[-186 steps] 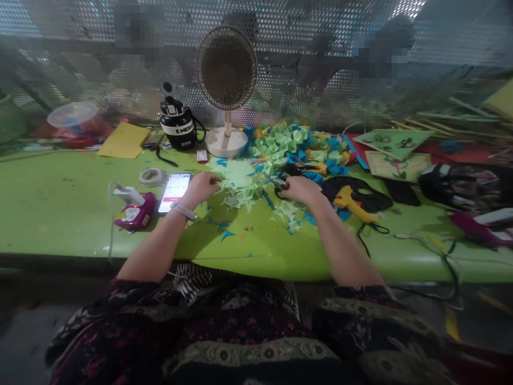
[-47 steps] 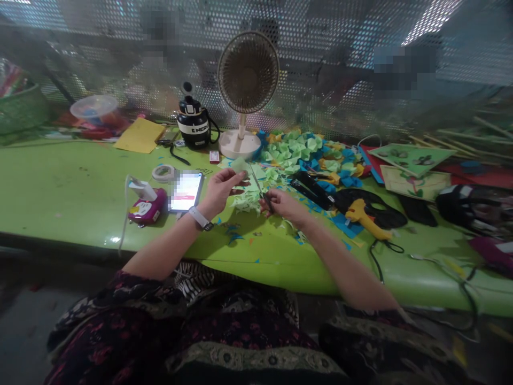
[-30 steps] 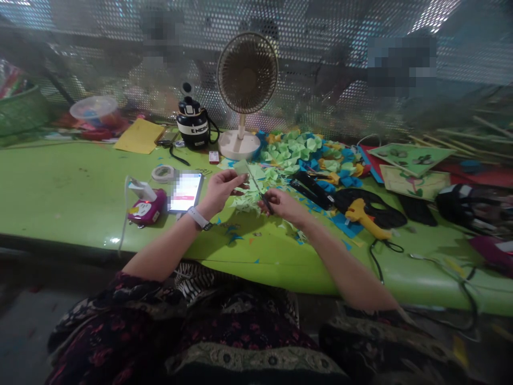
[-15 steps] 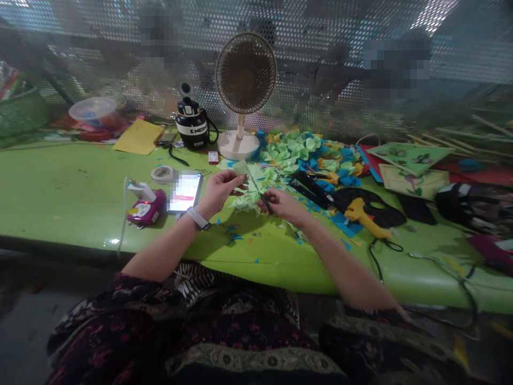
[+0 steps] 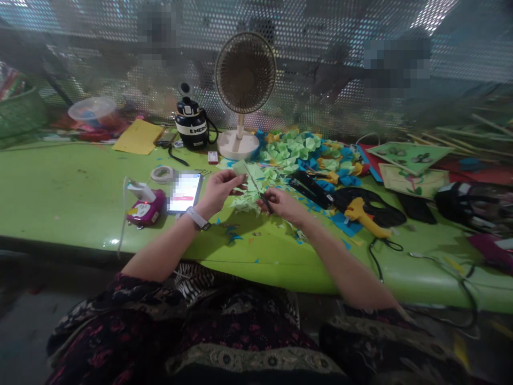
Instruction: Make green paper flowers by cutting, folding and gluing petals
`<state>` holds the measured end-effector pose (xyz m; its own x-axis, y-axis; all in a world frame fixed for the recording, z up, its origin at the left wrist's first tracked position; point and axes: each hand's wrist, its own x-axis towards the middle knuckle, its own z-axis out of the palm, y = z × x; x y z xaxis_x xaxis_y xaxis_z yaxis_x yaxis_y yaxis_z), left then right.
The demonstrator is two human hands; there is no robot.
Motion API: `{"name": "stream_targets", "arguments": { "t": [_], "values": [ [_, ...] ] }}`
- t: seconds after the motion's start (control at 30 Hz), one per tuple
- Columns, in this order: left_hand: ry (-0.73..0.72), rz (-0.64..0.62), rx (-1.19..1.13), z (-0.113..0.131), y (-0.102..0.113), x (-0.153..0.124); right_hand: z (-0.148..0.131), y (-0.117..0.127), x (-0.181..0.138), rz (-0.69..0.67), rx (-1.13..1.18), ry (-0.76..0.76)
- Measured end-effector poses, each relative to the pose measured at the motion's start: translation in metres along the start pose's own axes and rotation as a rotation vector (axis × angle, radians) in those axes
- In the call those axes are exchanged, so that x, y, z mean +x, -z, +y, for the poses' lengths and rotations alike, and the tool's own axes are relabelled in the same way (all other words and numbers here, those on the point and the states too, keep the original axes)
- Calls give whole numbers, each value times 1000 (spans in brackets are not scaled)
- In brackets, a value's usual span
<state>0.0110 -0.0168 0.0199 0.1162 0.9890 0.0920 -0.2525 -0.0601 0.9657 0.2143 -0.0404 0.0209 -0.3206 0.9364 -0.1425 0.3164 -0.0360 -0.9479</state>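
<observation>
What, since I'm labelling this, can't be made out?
Head view, loops of the scissors: mostly behind the right hand.
Head view, gripped edge of green paper: behind the left hand.
Head view, text on phone: pixelated or too small.
Head view, green container: cut by left edge.

Both bare forearms angle inward from wide-set elbows, the left forearm running up to the right and the right forearm up to the left. The left hand pinches with thumb and fingertips, its fingers pointing across toward the other hand. The right hand, slightly nearer the body, is closed with curled fingers. The two hands sit close together but apart.
</observation>
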Motion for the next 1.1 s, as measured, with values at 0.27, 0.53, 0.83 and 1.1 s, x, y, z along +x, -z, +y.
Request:
{"name": "stream_targets", "arguments": {
  "t": [0.27, 0.53, 0.83, 1.1],
  "values": [
    [-1, -9, -23, 0, 0, 1, -1, 0, -1, 0, 11, 5],
    [6, -9, -16, 1, 0, 0, 2, 0, 1, 5, -9, 17],
    [7, 0, -3, 0, 0, 1, 0, 0, 0, -8, -17, 7],
    [-5, 2, 3, 0, -1, 0, -1, 0, -1, -20, -7, 22]
  ]
}}
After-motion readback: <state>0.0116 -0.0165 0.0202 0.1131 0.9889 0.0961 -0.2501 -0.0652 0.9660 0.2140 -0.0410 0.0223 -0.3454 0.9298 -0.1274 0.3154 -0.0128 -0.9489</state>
